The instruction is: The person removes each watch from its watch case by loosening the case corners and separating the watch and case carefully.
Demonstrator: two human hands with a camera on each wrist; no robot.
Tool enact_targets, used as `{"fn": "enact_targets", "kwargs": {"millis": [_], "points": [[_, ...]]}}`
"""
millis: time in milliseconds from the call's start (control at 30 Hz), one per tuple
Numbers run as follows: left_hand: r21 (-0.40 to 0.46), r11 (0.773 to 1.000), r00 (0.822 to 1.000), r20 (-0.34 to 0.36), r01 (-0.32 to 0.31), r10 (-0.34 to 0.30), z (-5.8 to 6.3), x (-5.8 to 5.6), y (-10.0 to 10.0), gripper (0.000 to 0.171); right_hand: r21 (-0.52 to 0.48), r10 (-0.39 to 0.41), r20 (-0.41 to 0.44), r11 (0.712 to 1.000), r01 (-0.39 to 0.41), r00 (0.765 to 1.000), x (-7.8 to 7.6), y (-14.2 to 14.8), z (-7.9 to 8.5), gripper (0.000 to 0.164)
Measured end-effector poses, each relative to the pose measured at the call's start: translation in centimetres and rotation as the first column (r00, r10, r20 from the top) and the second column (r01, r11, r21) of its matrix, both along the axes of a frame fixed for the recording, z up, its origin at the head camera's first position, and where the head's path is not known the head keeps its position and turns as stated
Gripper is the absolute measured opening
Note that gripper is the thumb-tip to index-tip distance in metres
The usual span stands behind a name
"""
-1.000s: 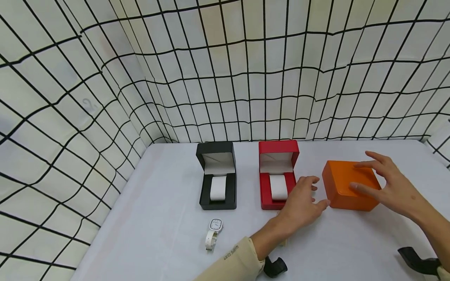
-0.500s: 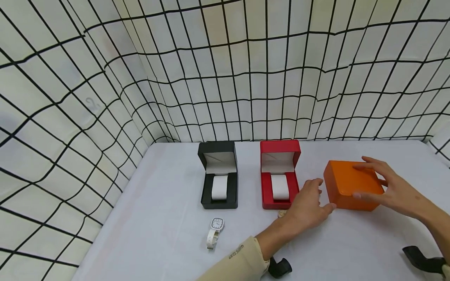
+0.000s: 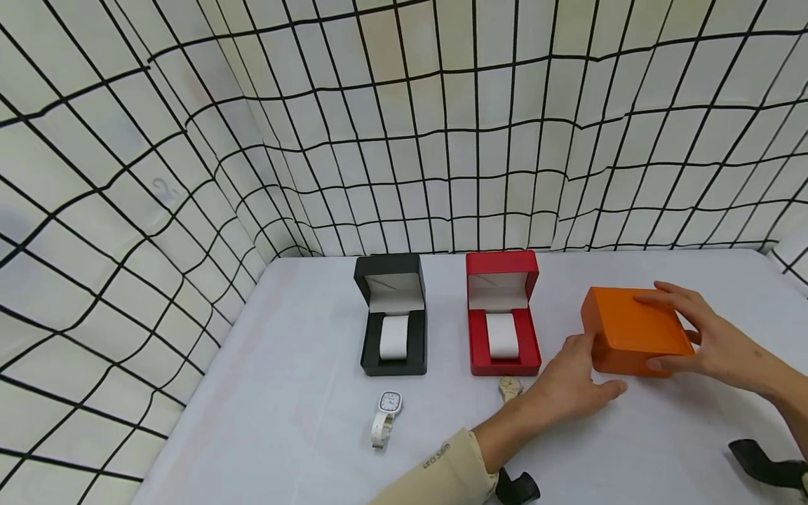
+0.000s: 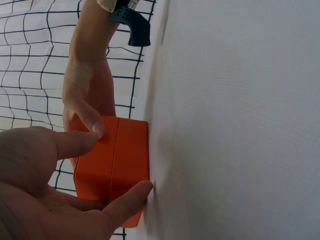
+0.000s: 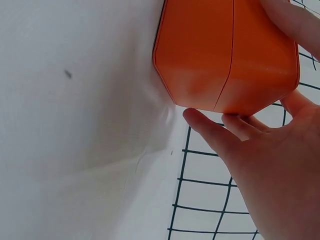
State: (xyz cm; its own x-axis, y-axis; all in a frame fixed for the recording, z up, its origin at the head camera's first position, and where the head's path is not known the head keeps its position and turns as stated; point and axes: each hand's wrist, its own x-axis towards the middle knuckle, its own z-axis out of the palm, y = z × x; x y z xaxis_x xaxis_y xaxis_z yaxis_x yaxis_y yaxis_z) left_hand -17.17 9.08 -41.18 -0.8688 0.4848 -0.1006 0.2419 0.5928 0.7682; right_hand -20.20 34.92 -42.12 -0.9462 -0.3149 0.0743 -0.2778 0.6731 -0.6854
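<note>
A closed orange watch box (image 3: 631, 322) stands on the right part of the table. My right hand (image 3: 722, 344) holds its right end, with the thumb on the front and fingers over the top and side. At the box's left side is my left hand (image 3: 564, 389), its fingers against that side and its thumb stretched out in front. In the left wrist view a seam runs between lid and base of the orange box (image 4: 130, 155). The right wrist view shows fingertips (image 5: 192, 116) along its side edge.
An open black watch box (image 3: 393, 315) and an open red one (image 3: 503, 315) stand at the back, each with a white cushion. A white watch (image 3: 386, 417) lies in front; a gold-toned watch (image 3: 510, 387) is partly behind my left forearm. Black netting surrounds the white table (image 3: 284, 393).
My left hand has moved right, from beside the orange box to its left side. My right hand has shifted slightly and its thumb has come down to the front.
</note>
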Motion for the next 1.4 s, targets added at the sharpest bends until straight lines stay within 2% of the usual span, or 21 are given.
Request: {"fn": "enact_targets", "kwargs": {"millis": [200, 433, 700, 900, 1133, 1400], "points": [[-0.014, 0.999, 0.999, 0.005, -0.032, 0.032, 0.0, 0.2, 0.7, 0.068, 0.009, -0.009, 0.006, 1.0, 0.009, 1.0, 0.0, 0.3, 0.0, 0.099], [-0.041, 0.992, 0.992, -0.05, -0.116, 0.113, -0.2, 0.7, 1.7, 0.064, 0.003, -0.034, 0.048, 0.999, 0.034, 0.998, 0.3, 0.8, -0.6, 0.101], [0.002, 0.981, 0.979, -0.057, -0.196, 0.196, -0.5, 0.8, 2.1, 0.053, -0.031, -0.044, 0.069, 0.998, 0.047, 0.997, 0.3, 0.9, -0.9, 0.098], [0.043, 0.96, 0.958, -0.066, -0.275, 0.278, -0.5, 0.7, 2.6, 0.044, -0.024, -0.046, 0.077, 0.999, 0.048, 0.996, -0.1, 0.9, -0.7, 0.098], [0.031, 0.959, 0.946, -0.153, -0.283, 0.284, -0.6, 0.4, 2.7, 0.04, 0.006, -0.046, 0.07, 0.999, 0.046, 0.996, -0.7, 1.3, -0.4, 0.096], [0.09, 0.945, 0.933, -0.15, -0.315, 0.326, -0.6, 0.2, 2.7, 0.033, 0.003, -0.055, 0.079, 0.998, 0.055, 0.995, -1.2, 1.3, -0.1, 0.088]]}}
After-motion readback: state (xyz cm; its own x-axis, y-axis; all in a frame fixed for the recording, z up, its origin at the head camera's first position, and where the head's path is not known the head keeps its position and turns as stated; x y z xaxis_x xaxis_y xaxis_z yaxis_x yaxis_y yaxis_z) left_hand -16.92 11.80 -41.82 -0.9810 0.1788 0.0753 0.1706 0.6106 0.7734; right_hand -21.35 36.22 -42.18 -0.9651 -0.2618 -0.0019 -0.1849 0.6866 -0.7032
